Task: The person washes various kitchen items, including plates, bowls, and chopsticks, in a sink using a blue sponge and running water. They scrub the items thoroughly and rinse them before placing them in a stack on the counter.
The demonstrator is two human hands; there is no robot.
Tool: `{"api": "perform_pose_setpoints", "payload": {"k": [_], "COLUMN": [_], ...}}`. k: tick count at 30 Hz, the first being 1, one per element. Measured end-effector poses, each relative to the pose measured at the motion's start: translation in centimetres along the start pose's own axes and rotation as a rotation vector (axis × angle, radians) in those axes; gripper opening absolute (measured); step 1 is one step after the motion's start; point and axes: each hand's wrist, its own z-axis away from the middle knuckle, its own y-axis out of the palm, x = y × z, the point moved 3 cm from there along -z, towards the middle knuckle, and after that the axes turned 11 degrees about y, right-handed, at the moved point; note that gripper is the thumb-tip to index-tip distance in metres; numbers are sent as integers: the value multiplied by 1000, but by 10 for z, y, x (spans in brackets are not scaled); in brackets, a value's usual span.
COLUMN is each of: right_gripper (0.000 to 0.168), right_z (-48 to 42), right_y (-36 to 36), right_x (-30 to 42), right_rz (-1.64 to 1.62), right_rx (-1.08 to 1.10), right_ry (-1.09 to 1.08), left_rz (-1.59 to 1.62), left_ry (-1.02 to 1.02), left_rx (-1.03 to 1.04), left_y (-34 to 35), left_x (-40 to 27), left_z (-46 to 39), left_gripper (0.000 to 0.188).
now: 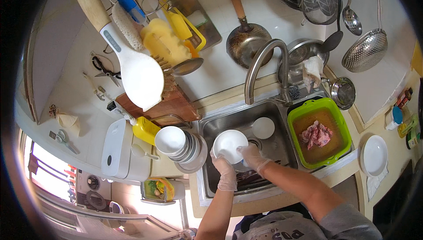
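Note:
A white bowl (pixel 230 146) is held over the left basin of a stainless steel sink (pixel 211 124). My left hand (pixel 224 172), in a clear plastic glove, grips the bowl's lower left rim. My right hand (pixel 253 157), gloved likewise, is at the bowl's right edge, with a bit of something blue showing beneath its fingers. Behind the bowl, another white dish (pixel 263 128) lies on the basin floor near the drain. Chopsticks or similar dark utensils (pixel 251 177) lie partly hidden under my hands. Left of the sink stands a stack of bowls (pixel 170 140) on plates.
A curved faucet (pixel 264 55) arches over the sink. A green basin (pixel 347 134) holds raw meat (pixel 316 135) in brownish water. A yellow bottle (pixel 145 130) and a white bin-like container (pixel 119 150) stand left. A white oval plate (pixel 375 155) is right; a brush (pixel 140 74) hangs upper left.

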Motion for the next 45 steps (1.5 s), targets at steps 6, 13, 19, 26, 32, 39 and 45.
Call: {"api": "perform_pose_setpoints", "payload": {"k": [6,13,19,26,32,39,45], "right_gripper": [26,39,37,34,37,42,34], "right_z": [37,45,26,19,34,20,42], "right_y": [-35,-20,-47,-15,-47,-41,-66], "right_x": [31,16,19,-3,15,-9,20], "right_rz": [417,-7,452,-325,-2,-181,-256], "right_rx": [-246,-373,-215,-224,-102,-28,577], "right_ry": [-710,-472,-678,-444,-440,-459,-348], "left_rz": [-1290,-376,-1046,-306,-692,-479,-468], "left_ry": [656,62,612,-45,-48,-325,-511], "left_rx": [680,-114,532,140,379,355,456], "left_y": [7,8,-1,29,14,19,3], "left_x": [-44,20,-19,4,-18,6,8], "left_z": [-20,10,-17,20,-1,19,19], "left_gripper": [20,40,28,36,44,38,28]}}
